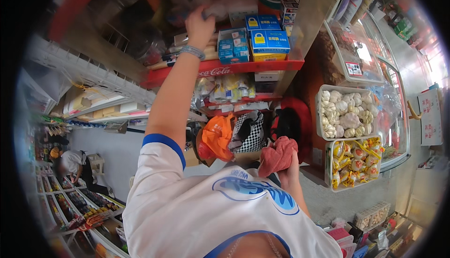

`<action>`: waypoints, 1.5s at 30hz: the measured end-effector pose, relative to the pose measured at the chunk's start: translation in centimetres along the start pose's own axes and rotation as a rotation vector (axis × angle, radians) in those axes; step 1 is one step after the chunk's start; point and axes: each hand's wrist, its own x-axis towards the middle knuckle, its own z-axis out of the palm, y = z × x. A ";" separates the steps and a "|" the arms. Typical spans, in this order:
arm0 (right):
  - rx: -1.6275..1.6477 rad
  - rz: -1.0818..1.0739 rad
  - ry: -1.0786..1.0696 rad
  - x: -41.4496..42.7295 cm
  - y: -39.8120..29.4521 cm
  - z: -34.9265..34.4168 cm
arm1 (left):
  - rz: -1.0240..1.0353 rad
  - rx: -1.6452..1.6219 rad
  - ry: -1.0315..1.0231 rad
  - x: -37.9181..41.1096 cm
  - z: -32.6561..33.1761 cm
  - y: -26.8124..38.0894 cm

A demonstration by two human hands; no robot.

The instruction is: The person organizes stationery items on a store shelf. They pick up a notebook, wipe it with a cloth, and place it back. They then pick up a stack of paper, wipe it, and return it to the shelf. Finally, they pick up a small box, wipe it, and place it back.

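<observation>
My left hand (199,24) reaches up over a red-edged shelf (225,69) that bears a drink maker's lettering. Its fingertips are at a blurred, translucent plastic bag (219,3); whether they grip it is hidden. A red cloth (278,156) is bunched in my right hand (289,173), low in front of my chest. To the right of my left wrist stands an open carton of small blue boxes (233,45). Beside that are stacked blue padlock boxes (270,41). Wooden handles (211,52) lie under my left wrist.
Below the shelf hang or stand an orange plastic bag (218,135) and a checkered bag (250,131). At right are a tub of garlic (346,112) and a tub of yellow-wrapped eggs (355,163). A person (75,166) bends over shelves at far left.
</observation>
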 end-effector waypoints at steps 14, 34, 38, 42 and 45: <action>-0.017 -0.004 0.073 -0.3 1.7 0.6 | 0.378 0.069 -0.651 -2.6 2.1 5.5; -0.347 -0.783 0.088 -1.6 -2.1 5.6 | 0.141 -0.310 -0.518 -12.3 -4.3 9.2; -1.179 -1.414 -0.181 -1.4 -4.1 14.3 | -0.001 -0.478 -0.571 -16.4 -8.0 10.8; -1.872 -1.622 -0.439 -1.8 -2.8 20.4 | 0.044 -0.644 -0.486 -19.3 -10.0 10.4; -1.760 -1.587 -0.419 -0.6 -3.1 20.8 | -0.036 -0.438 -0.363 -19.6 -12.0 10.0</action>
